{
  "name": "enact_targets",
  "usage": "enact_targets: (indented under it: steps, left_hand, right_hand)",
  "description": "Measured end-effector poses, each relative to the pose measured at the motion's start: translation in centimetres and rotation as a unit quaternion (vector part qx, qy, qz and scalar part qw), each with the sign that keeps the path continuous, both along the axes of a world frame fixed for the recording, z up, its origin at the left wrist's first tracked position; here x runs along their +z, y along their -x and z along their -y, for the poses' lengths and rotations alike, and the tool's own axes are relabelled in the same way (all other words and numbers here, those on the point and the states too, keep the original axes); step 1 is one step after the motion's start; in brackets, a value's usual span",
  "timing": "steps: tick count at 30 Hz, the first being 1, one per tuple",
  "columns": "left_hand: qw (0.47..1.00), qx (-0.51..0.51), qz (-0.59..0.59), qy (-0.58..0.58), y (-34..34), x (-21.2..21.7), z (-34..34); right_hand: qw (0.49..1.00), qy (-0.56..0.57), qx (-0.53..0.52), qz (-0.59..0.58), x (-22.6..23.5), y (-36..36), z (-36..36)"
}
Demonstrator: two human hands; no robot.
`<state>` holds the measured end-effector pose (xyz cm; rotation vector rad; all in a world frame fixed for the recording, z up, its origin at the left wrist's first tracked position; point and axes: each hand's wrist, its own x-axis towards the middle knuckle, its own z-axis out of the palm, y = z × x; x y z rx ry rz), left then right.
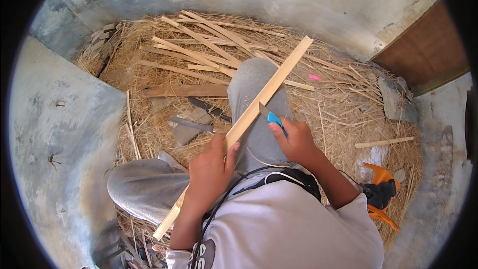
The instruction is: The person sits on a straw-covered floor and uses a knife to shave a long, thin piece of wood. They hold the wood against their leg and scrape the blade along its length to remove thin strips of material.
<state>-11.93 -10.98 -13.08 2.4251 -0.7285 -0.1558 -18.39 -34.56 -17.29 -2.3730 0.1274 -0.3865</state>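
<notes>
A long, pale bamboo strip [271, 87] slants across my raised right knee, its far end up to the right and its near end low on the left. My left hand [208, 169] is closed around its lower part, thumb on top. In my right hand [295, 140] is a knife [273, 118] with a blue handle, gripped tightly. Its short blade meets the strip's right edge near the middle, over the knee. Part of the handle is hidden by my fingers.
Several split bamboo strips [199, 45] lie ahead on shavings. A wooden-handled blade [191, 124] and a dark blade [206, 106] rest left of my knee. At the right are a grey stone block [397, 100] and an orange-and-black object [381, 194]. Worn walls [64, 134] curve around.
</notes>
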Motion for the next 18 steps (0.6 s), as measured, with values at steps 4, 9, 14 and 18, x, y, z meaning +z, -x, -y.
enact_targets:
  steps: [4, 9, 14, 18]
  left_hand:
    - [1.000, -0.013, -0.026, -0.003, 0.1, -0.2, 1.1]
    - [0.999, -0.019, -0.028, 0.007, 0.2, -0.4, 1.1]
    - [1.000, -0.013, -0.028, 0.001, 0.9, 0.2, 0.2]
    - [1.000, -0.009, -0.023, -0.015, 2.1, 0.3, -1.5]
  right_hand:
    - [0.998, 0.029, -0.018, -0.050, 1.2, 0.0, 0.2]
    - [0.996, 0.048, -0.037, -0.059, 0.9, 0.2, 0.2]
    - [0.995, 0.016, -0.087, -0.043, 0.6, -0.1, -0.4]
    - [0.994, 0.078, -0.062, -0.039, 0.4, 0.3, -0.1]
